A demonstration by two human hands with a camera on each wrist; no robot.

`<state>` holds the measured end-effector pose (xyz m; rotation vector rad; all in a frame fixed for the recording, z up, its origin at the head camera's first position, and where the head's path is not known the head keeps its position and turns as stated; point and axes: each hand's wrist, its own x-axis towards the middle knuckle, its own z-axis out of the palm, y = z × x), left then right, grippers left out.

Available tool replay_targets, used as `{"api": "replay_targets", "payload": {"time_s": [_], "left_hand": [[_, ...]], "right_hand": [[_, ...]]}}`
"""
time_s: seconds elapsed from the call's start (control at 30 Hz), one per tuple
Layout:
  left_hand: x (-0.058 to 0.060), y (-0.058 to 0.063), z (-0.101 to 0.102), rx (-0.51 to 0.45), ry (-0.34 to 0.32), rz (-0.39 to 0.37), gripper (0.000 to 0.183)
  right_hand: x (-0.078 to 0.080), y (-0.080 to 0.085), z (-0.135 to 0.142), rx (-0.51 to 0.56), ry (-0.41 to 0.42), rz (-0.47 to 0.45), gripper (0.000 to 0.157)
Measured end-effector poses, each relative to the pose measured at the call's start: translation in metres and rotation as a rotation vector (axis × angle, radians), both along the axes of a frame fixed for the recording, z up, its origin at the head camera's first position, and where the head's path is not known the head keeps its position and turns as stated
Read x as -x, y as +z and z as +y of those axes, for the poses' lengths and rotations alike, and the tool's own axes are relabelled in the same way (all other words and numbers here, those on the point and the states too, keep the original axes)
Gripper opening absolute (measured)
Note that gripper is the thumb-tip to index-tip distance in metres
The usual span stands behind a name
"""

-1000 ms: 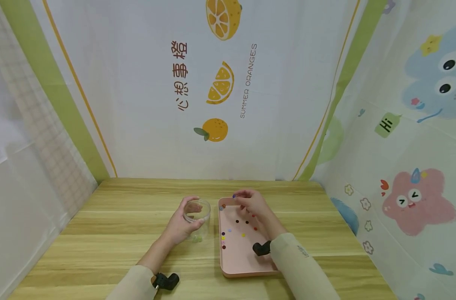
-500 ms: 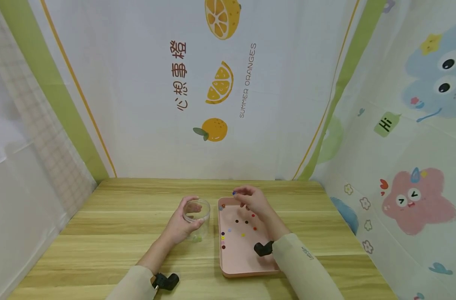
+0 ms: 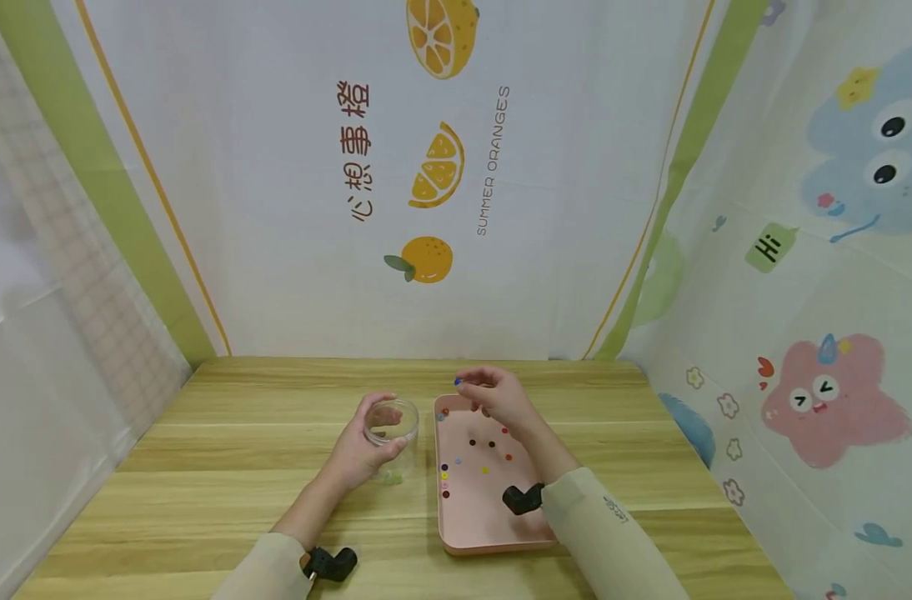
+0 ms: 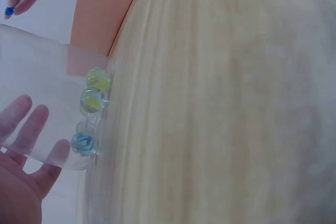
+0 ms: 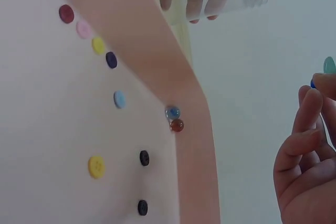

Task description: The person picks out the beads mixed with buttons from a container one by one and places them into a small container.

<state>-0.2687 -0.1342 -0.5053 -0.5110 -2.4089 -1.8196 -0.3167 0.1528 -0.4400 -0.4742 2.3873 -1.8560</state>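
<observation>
My left hand [image 3: 358,450] grips a clear jar [image 3: 409,454] around its side, left of a pink tray [image 3: 474,517]. The left wrist view shows several glass marbles [image 4: 92,100], yellow-green and blue, at the jar's bottom. My right hand [image 3: 504,398] is raised over the tray's far end, pinching a small blue marble [image 4: 9,11] between thumb and fingertip. In the right wrist view a pale green oval [image 5: 329,65] shows by those fingertips; what it is I cannot tell. The blue marble is apart from the jar, to the right of its mouth.
Inside the tray lie several loose buttons, among them a yellow button [image 5: 96,166] and a black button [image 5: 144,158]. A blue marble [image 5: 172,112] and an orange-brown marble [image 5: 177,125] sit in its far left corner. The wooden table [image 3: 201,467] meets hanging cloths behind.
My right hand has risen slightly and shifted left toward the jar with the blue marble in its fingertips. The left hand and the jar have stayed in place.
</observation>
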Motion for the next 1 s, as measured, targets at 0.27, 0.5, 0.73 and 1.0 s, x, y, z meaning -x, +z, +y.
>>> {"api": "replay_targets", "payload": {"time_s": [0.27, 0.5, 0.73, 1.0], "left_hand": [[0.0, -0.001, -0.001, -0.004, -0.004, 0.007, 0.076], [0.0, -0.002, -0.001, -0.016, -0.009, 0.013, 0.076], [-0.001, -0.001, 0.0, -0.031, -0.012, 0.014, 0.075], [-0.001, 0.0, 0.0, -0.024, -0.014, 0.017, 0.075]], "right_hand": [[-0.004, 0.009, -0.007, 0.026, 0.028, 0.016, 0.031], [-0.009, 0.019, -0.017, 0.048, 0.068, 0.011, 0.031], [-0.015, 0.027, -0.026, 0.059, 0.102, 0.0, 0.031], [-0.022, 0.033, -0.037, 0.058, 0.138, 0.007, 0.031]]}}
